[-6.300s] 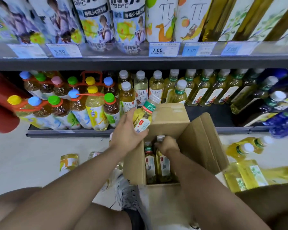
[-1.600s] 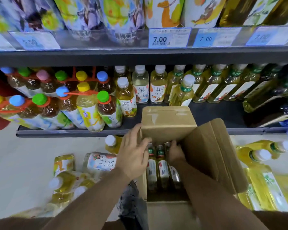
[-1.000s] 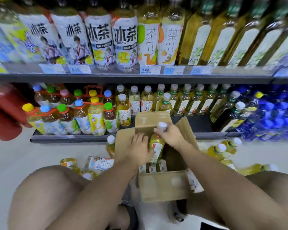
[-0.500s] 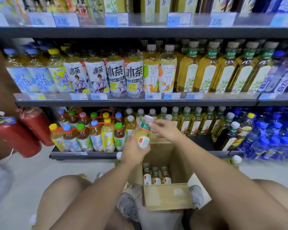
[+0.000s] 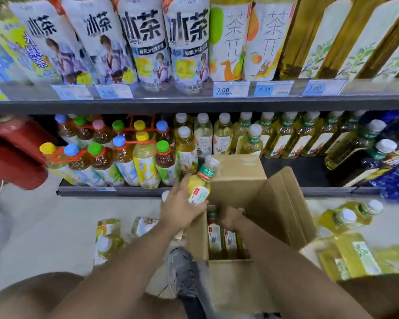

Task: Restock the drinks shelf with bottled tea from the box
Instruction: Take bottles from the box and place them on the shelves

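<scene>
Left hand holds one tea bottle by the lower body, fingers wrapped round the label. The bottle is tilted, its white cap up and to the right, and it sits in the air just above the left rim of the box, in front of the lower shelf. Right hand is down inside the box among the bottles in the box; its fingers are hidden behind the knuckles, so I can't tell if it's grasping one or just resting. The box is cardboard, flaps open, and stands on the floor right against the shelf front; a few bottles stand upright in its left half. On the lower shelf, a row of white-capped tea stands behind the box, with coloured-cap bottles to the left and a bare dark patch of shelf to the right of the box. Loose bottles lie on the floor on the left and on the right. A grey shoe is just beside the box's near left corner. The upper shelf carries big bottles and price tags.
</scene>
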Tool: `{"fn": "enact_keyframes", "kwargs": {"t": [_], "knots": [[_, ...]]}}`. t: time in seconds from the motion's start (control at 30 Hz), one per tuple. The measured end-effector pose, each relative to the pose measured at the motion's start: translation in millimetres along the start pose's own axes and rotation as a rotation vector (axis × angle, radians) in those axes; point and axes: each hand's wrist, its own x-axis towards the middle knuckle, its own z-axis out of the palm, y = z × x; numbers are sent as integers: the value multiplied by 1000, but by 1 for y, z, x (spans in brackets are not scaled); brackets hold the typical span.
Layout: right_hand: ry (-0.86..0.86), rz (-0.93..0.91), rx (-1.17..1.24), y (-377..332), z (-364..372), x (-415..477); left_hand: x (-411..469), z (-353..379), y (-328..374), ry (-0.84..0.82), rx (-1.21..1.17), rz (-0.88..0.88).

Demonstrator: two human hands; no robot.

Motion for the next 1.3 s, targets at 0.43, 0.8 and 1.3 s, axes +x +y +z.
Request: {"fn": "enact_keyframes", "kwargs": {"t": [0.43, 0.8, 1.3], "knots": [[-70, 234, 300, 10, 38, 100, 47, 3, -22, 9, -190, 61], [127, -128, 406, -17, -18, -10, -2, -31, 33, 23, -147, 89], [570, -621, 367, -89, -218, -306, -119, -193, 233, 224, -46, 457]]}}
